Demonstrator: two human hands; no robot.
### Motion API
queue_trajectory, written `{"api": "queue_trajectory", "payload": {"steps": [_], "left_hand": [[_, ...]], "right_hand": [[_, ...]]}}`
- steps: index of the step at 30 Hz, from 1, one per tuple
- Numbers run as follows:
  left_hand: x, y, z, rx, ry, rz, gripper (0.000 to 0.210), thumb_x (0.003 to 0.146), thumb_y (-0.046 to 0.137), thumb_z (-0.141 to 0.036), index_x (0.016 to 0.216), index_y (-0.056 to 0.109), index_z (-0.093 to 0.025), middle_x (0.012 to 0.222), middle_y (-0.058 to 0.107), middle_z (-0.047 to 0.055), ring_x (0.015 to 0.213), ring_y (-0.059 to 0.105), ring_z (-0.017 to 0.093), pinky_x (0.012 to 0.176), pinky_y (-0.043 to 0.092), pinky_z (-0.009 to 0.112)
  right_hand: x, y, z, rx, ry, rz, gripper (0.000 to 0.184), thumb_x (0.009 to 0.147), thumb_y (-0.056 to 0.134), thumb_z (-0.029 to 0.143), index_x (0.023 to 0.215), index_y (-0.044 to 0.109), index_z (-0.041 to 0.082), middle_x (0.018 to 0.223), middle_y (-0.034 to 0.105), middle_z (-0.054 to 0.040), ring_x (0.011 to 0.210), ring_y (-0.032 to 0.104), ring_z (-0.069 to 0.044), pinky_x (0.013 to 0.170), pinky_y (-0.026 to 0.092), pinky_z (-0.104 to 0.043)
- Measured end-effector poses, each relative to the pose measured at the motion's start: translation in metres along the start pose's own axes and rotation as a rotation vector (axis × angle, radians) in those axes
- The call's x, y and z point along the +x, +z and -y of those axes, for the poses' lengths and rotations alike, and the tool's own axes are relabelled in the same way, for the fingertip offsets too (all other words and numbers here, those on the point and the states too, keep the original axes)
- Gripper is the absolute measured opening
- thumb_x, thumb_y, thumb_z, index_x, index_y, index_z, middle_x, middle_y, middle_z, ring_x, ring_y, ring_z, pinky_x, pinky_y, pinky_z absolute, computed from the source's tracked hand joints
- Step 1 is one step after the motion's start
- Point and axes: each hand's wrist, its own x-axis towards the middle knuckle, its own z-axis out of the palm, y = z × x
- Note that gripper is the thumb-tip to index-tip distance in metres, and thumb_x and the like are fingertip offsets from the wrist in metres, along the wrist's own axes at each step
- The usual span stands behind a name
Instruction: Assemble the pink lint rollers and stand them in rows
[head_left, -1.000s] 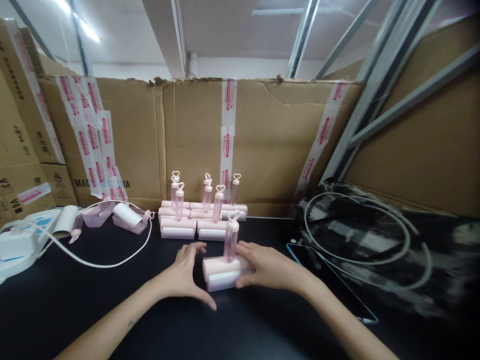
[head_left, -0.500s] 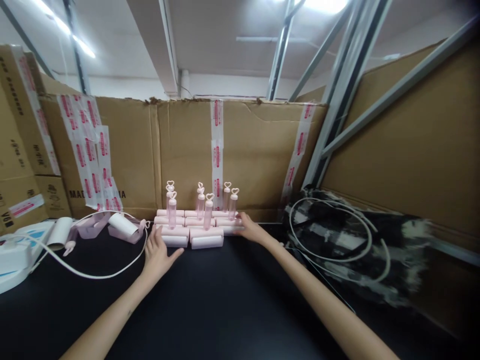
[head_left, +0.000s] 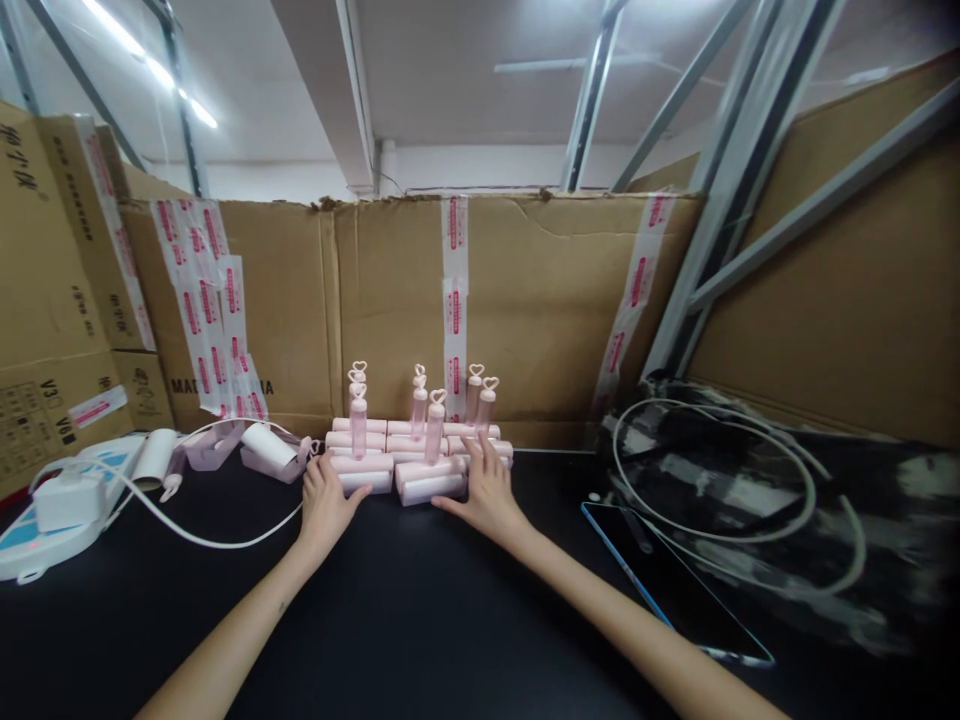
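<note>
Left hand [head_left: 326, 508]: thumb and fingers wide apart, by the left end of the front left pink roller [head_left: 366, 474]; no grip shows.
Right hand [head_left: 491, 497]: thumb and fingers apart at the front right pink roller [head_left: 430, 481]; can't tell if it grips.
Rows: on the black table [head_left: 435, 620], heart tops up.
Left box [head_left: 64, 300]: "V3", "V6".
Back cardboard [head_left: 390, 310]: "MAD", then tape [head_left: 214, 345] hides letters.

1. The left carton [head_left: 45, 300] read "V3" and "V6"; its other characters were unclear.
2. The back cardboard [head_left: 390, 300] bore "MAD", the remaining letters partly covered by tape [head_left: 234, 300].
3. The tape's red print was illegible.
</note>
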Motion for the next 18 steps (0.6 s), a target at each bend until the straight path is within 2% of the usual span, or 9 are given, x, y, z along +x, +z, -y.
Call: {"api": "queue_trajectory", "payload": {"steps": [3,6,9,10,12,13,15,16,18], "left_hand": [[0.003,0.002,0.000,-0.008,0.019,0.012,0.072,0.075,0.059,-0.041,0.129,0.025,-0.008,0.126,0.034,0.023,0.127,0.031,0.038,0.094,0.037,0.046],[0.006,0.000,-0.002,-0.004,0.032,0.014,0.080,0.073,0.061,-0.041,0.134,0.018,-0.011,0.132,0.026,0.022,0.131,0.024,0.036,0.098,0.034,0.045],[0.012,-0.013,-0.002,0.034,0.036,0.013,0.100,0.064,0.067,-0.049,0.137,0.009,-0.013,0.137,0.019,0.023,0.132,0.019,0.038,0.102,0.027,0.049],[0.016,-0.021,0.000,0.081,0.041,0.042,0.102,0.064,0.065,-0.051,0.138,0.005,-0.012,0.139,0.016,0.024,0.133,0.018,0.038,0.103,0.025,0.050],[0.030,-0.042,0.006,0.215,0.068,0.156,0.097,0.071,0.057,-0.048,0.139,0.000,-0.009,0.142,0.015,0.025,0.133,0.018,0.037,0.102,0.023,0.052],[0.040,-0.053,0.011,0.263,0.096,0.230,0.090,0.074,0.054,-0.044,0.139,0.002,-0.009,0.142,0.017,0.024,0.132,0.020,0.037,0.102,0.022,0.053],[0.062,-0.073,0.025,0.288,0.171,0.350,0.082,0.069,0.058,-0.033,0.138,0.018,-0.016,0.143,0.027,0.016,0.133,0.022,0.032,0.105,0.020,0.048],[0.074,-0.081,0.033,0.303,0.214,0.421,0.081,0.064,0.062,-0.028,0.136,0.026,-0.021,0.144,0.029,0.012,0.134,0.021,0.031,0.107,0.017,0.047],[0.096,-0.090,0.049,0.345,0.245,0.538,0.086,0.049,0.070,-0.020,0.130,0.040,-0.018,0.141,0.037,0.014,0.133,0.020,0.035,0.107,0.010,0.052]], "right_hand": [[0.002,0.023,0.020,-0.024,0.031,-0.022,0.093,0.080,0.042,0.062,0.142,0.005,0.003,0.145,0.013,-0.0299,0.134,0.015,-0.040,0.099,0.024,-0.053],[0.005,0.027,0.030,-0.023,0.050,-0.025,0.093,0.081,0.039,0.062,0.141,0.005,0.000,0.143,0.015,-0.0335,0.132,0.017,-0.043,0.099,0.023,-0.054],[-0.001,0.006,0.033,-0.019,0.055,-0.069,0.100,0.076,0.047,0.064,0.140,0.007,-0.001,0.144,0.011,-0.0338,0.133,0.013,-0.045,0.099,0.021,-0.058],[-0.007,-0.005,0.034,-0.007,0.017,-0.078,0.098,0.076,0.049,0.062,0.141,0.008,0.001,0.145,0.012,-0.0316,0.134,0.012,-0.043,0.100,0.021,-0.057],[-0.023,-0.029,0.037,0.040,-0.128,-0.057,0.083,0.081,0.049,0.051,0.141,0.013,0.007,0.146,0.020,-0.0242,0.135,0.018,-0.034,0.103,0.022,-0.051],[-0.033,-0.041,0.039,0.072,-0.210,-0.016,0.071,0.084,0.048,0.043,0.140,0.018,0.011,0.146,0.023,-0.0202,0.133,0.024,-0.030,0.104,0.023,-0.048],[-0.053,-0.059,0.046,0.145,-0.304,0.079,0.056,0.085,0.047,0.031,0.136,0.030,0.018,0.144,0.028,-0.0154,0.130,0.031,-0.026,0.103,0.028,-0.044],[-0.061,-0.065,0.049,0.188,-0.308,0.110,0.052,0.084,0.047,0.028,0.133,0.034,0.019,0.143,0.031,-0.0145,0.129,0.032,-0.025,0.103,0.030,-0.044],[-0.071,-0.071,0.057,0.264,-0.296,0.172,0.046,0.083,0.047,0.025,0.129,0.039,0.019,0.140,0.035,-0.0133,0.129,0.032,-0.024,0.102,0.032,-0.043]]}}
